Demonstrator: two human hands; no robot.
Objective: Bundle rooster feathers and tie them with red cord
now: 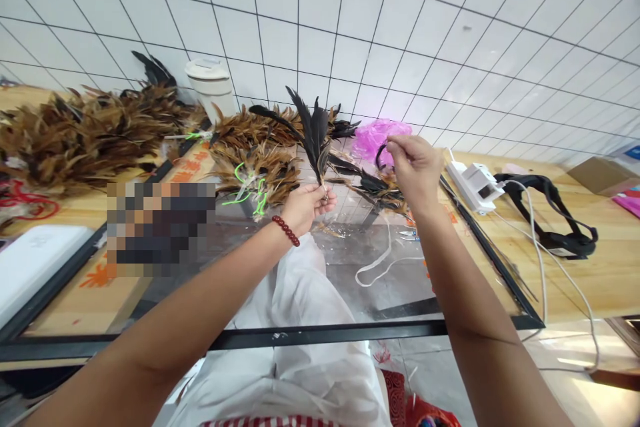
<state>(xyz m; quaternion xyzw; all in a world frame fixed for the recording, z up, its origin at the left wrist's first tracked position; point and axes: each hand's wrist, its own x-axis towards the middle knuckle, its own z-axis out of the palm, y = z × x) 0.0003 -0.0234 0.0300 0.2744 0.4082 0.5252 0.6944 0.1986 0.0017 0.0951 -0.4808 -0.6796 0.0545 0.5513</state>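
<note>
My left hand (306,205), with a red bead bracelet (285,231) at its wrist, pinches a small bunch of black feathers (316,133) by the quills. The feathers stand upright and fan out above the fingers. To the right and a little higher, my right hand (414,163) is raised with its fingertips closed on a thin, dark curled piece (381,156); whether it is a feather I cannot tell. Brown feather bundles (270,170) tied with bright green string (250,187) lie beyond my left hand. More dark feathers (380,188) lie between the hands.
A black-framed glass panel (340,332) spans the wooden table. Brown feathers (85,133) are heaped at left near a white lidded cup (210,83). Pink plastic (373,140), a white power adapter (475,183) with cables and a black strap frame (550,213) are right. A white cord (383,260) lies ahead.
</note>
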